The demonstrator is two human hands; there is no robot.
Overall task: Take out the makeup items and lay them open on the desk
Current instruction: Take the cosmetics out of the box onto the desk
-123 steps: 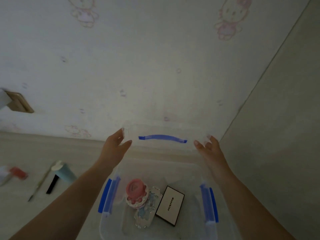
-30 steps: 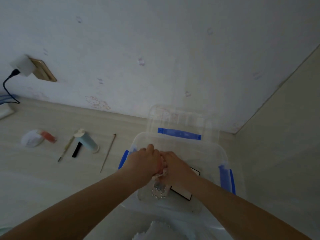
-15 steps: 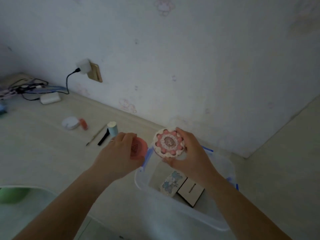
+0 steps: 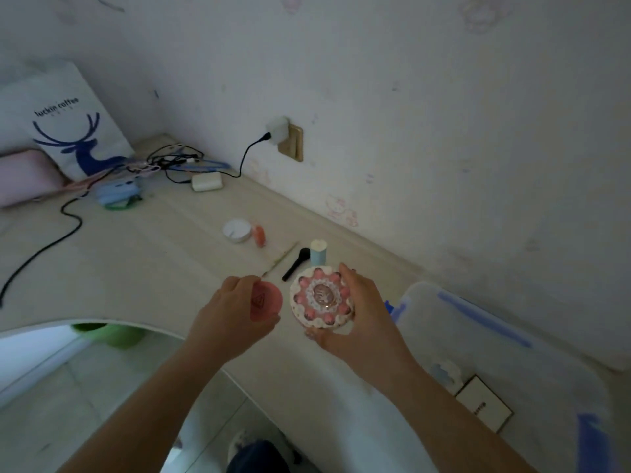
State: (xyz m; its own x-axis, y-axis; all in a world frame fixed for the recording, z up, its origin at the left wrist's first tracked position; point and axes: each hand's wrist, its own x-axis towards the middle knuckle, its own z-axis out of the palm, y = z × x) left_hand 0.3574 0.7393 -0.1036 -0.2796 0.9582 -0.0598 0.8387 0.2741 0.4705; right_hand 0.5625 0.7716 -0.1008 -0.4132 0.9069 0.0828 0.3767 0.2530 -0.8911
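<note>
Between both hands, above desk point(image 4: 143, 268): pink compact point(image 4: 267, 301) gripped by left hand point(image 4: 235, 310), frilled round compact point(image 4: 321, 297) cradled by right hand point(image 4: 355, 312); best set down apart, lids then lifted.

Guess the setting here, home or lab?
Likely a home bedroom desk: cartoon-cat wallpaper, a white paper coffee bag beside a pink cushion, and tangled charger cables by a wall socket.
</note>
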